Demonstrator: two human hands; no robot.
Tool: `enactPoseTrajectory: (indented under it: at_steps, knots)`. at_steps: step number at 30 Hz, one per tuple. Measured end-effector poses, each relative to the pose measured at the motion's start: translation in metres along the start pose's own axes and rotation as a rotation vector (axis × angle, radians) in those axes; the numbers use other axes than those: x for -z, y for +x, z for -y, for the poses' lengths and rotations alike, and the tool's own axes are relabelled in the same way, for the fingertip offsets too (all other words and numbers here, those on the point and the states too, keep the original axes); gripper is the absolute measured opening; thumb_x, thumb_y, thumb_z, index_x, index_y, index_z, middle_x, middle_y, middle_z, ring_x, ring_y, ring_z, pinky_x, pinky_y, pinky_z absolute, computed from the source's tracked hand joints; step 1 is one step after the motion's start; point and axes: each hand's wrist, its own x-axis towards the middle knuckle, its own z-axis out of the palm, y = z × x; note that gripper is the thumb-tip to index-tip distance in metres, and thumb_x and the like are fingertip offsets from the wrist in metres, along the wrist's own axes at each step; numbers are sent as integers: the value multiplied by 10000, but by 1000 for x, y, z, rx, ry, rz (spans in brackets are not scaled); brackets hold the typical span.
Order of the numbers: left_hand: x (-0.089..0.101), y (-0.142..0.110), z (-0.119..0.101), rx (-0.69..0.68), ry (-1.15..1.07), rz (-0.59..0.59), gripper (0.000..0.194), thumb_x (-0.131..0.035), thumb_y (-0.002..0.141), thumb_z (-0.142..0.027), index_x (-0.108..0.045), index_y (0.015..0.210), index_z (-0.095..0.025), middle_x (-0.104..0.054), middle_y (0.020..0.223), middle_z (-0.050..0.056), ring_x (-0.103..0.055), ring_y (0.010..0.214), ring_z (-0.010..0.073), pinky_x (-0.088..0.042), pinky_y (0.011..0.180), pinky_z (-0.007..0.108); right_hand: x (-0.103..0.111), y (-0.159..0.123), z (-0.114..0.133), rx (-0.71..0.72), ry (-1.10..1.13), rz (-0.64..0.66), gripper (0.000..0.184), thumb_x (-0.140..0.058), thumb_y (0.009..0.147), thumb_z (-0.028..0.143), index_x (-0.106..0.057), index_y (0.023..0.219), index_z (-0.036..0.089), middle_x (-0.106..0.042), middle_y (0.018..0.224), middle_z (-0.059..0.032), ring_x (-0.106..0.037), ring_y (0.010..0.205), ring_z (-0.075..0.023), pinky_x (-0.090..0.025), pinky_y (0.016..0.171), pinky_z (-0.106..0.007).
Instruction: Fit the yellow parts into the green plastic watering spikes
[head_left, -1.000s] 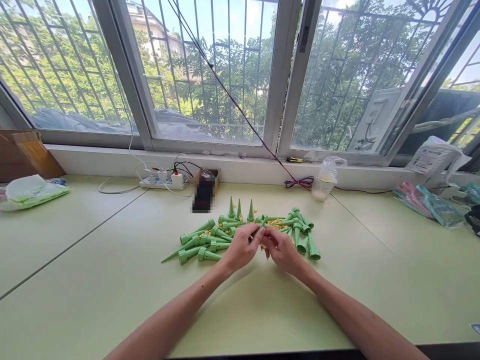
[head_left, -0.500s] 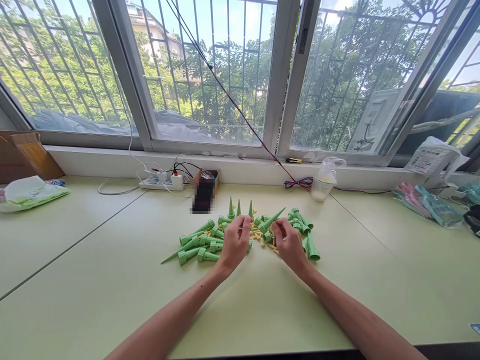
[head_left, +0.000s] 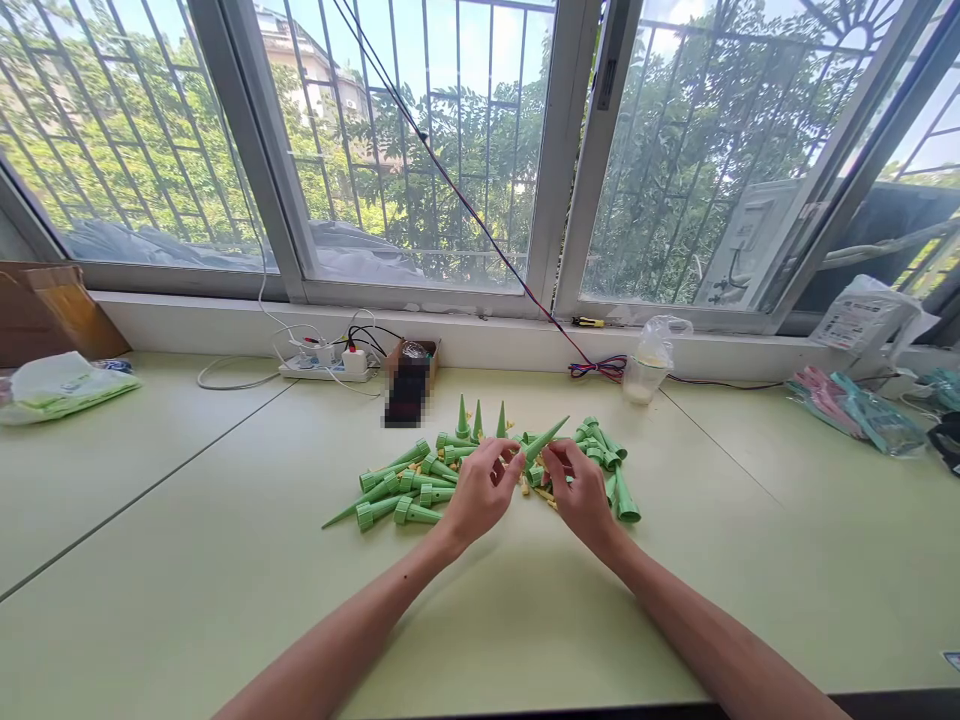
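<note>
A green plastic plant watering spike (head_left: pixel 550 437) points up and right between my two hands. My right hand (head_left: pixel 577 492) pinches it from the right with bent fingers. At its lower left end, the thumb and fingers of my left hand (head_left: pixel 480 492) close around the base; fingertips hide that part. Several capped green spikes (head_left: pixel 416 480) lie in a heap left of my left hand. Beyond my hands, a few green spikes (head_left: pixel 478 420) stand point up. Small yellow pieces (head_left: pixel 541 492) lie scattered on the table under my hands. More green cones (head_left: pixel 626 497) lie beside my right hand.
A power strip (head_left: pixel 324 370) with cables and a small box (head_left: pixel 433 362) stand at the back by the window. A plastic cup with a bag (head_left: pixel 641 375) stands back right. Pink and teal packets (head_left: pixel 862 410) lie far right, and a green-white package (head_left: pixel 67 388) far left.
My left hand has moved right, from the yellow pieces to the base of the spike, its fingers parting slightly. My right hand and the spike have hardly moved.
</note>
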Motion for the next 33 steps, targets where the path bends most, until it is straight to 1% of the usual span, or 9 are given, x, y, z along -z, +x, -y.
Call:
enactPoseTrajectory:
  at_steps: [3, 7, 11, 17, 21, 24, 28, 30, 33]
  knots:
    - [-1, -2, 3, -45, 43, 17, 255, -507, 932, -388, -589, 1067, -188, -603, 887, 26, -529, 633, 116, -451, 622, 243, -2, 1, -3, -48, 79, -13, 213, -487, 958, 387, -522, 842, 212, -575, 714, 2, -557, 560, -139, -490, 566, -260]
    - [-3, -3, 7, -79, 89, 38, 256, -526, 926, -366, -564, 1113, -197, -618, 932, 30, -541, 644, 119, -462, 646, 254, -4, 0, -7, -94, 170, 8, 221, -514, 947, 403, -522, 838, 210, -560, 690, 13, -550, 521, -129, -461, 520, -253]
    - [-3, -2, 9, -97, 106, 49, 236, -506, 938, -350, -562, 1103, -192, -639, 961, 45, -571, 679, 137, -467, 659, 264, -5, 1, -5, -151, 271, 8, 242, -522, 940, 436, -518, 850, 211, -545, 678, 20, -536, 498, -120, -432, 463, -239]
    - [-3, -1, 7, -85, 90, 81, 228, -477, 953, -320, -585, 1083, -168, -680, 928, 64, -606, 721, 163, -468, 673, 272, -1, 6, 0, -231, 434, -49, 289, -497, 939, 498, -487, 861, 220, -546, 703, 25, -521, 444, -108, -400, 396, -238]
    - [-4, -2, 6, -93, 101, 153, 240, -451, 962, -305, -609, 1072, -162, -680, 914, 68, -603, 750, 173, -463, 678, 276, 0, 7, -4, -283, 459, -40, 309, -517, 926, 511, -505, 828, 219, -466, 577, 57, -441, 400, -102, -369, 385, -235]
    - [-4, -2, 6, -105, 123, 173, 250, -453, 963, -322, -616, 1073, -169, -669, 870, 58, -595, 740, 174, -459, 684, 281, -2, 6, -8, -304, 453, -48, 316, -523, 920, 516, -515, 817, 217, -427, 542, 68, -376, 383, -96, -332, 363, -229]
    - [-3, -3, 4, -116, 125, 112, 237, -457, 962, -333, -598, 1071, -177, -665, 902, 54, -589, 725, 161, -453, 688, 278, -2, 5, -12, -261, 373, -116, 333, -511, 927, 509, -466, 763, 223, -414, 537, 69, -379, 397, -100, -338, 369, -229]
    - [-3, -3, 2, -123, 122, 86, 225, -443, 967, -324, -594, 1050, -179, -659, 892, 48, -581, 715, 152, -446, 682, 270, 0, 4, -12, -187, 243, -177, 318, -509, 934, 487, -478, 765, 219, -426, 530, 65, -402, 414, -107, -358, 395, -231]
    - [-3, -4, -1, -149, 130, 83, 224, -425, 973, -315, -604, 982, -179, -643, 847, 40, -566, 691, 142, -430, 656, 256, 4, 4, -10, -23, 12, -287, 270, -528, 930, 444, -552, 822, 197, -530, 599, 27, -476, 476, -117, -420, 478, -240]
